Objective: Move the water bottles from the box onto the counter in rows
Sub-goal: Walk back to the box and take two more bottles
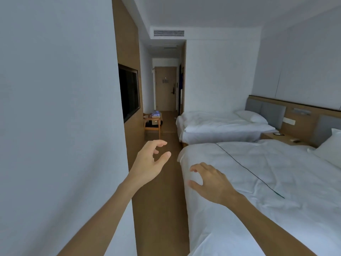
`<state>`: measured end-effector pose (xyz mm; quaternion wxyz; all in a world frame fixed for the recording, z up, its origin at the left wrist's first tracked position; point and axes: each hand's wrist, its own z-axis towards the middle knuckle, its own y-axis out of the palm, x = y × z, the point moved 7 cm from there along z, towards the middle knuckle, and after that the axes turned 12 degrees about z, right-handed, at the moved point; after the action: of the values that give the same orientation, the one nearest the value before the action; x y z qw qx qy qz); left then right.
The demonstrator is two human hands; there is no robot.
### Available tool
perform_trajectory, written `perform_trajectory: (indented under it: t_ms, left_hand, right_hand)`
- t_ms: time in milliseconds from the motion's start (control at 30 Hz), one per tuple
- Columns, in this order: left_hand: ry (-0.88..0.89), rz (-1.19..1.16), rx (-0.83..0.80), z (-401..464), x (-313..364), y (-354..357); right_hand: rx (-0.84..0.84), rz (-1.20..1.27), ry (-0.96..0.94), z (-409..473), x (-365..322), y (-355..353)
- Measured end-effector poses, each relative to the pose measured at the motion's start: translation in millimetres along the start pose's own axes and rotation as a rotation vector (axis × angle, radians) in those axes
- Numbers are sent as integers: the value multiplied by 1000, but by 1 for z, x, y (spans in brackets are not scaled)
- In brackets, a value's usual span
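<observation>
Both hands empty, raised out front at mid-frame. Left hand (pixel 150 161) sits over the floor strip (pixel 162 200) between wall and bed, fingers loosely curled, thumb and index apart, gripping nothing. Right hand (pixel 210 183) hovers over the corner of the near bed (pixel 258 191), palm down, fingers spread in a half-open claw, also on nothing. Hands near each other but not touching.

Likely reason for the pose: person is walking or orienting, arms held up in camera view, hands pre-shaped for a grab not yet begun. Judgement only.

Task objects: no water bottles clearly visible. No table to receive them in frame either. Far down the aisle a small wooden stand (pixel 152 124) by the left wall carries something bluish-white on top (pixel 156 114), possibly a shrink-wrapped bottle pack or the box, too small to tell. It is well apart from both hands.

Other stuff: dark TV panel (pixel 129 93) set in the wood wall on the left, second bed (pixel 217 126) further back, entry door (pixel 165 88) at the end of the corridor, thin dark cable (pixel 249 171) lying across the near bed's cover.

Progress: task looks at the very start, nothing moved. Next step calls for walking toward the stand end of the room and finding the box.
</observation>
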<state>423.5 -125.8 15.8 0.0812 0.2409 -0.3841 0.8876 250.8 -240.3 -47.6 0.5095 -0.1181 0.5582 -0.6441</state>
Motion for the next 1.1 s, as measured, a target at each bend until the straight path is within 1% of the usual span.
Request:
perform_trajectory:
  t_ms: [167, 333, 567, 700, 933, 1100]
  left_hand:
    - [-3, 9, -25, 72, -41, 46]
    - [-15, 41, -40, 153, -83, 92]
    - [-75, 54, -33, 269, -138, 139]
    - [-104, 81, -37, 322, -174, 167]
    - [-135, 94, -23, 413, -250, 223]
    - [-138, 100, -7, 496, -320, 261]
  right_hand:
    - [-5, 22, -15, 83, 49, 23]
    - [-25, 58, -50, 186, 98, 42]
    - [-75, 118, -100, 328, 161, 62]
    - [-105, 128, -110, 396, 193, 83]
    - [-133, 119, -105, 512, 245, 131]
    - [-133, 88, -96, 609, 279, 163]
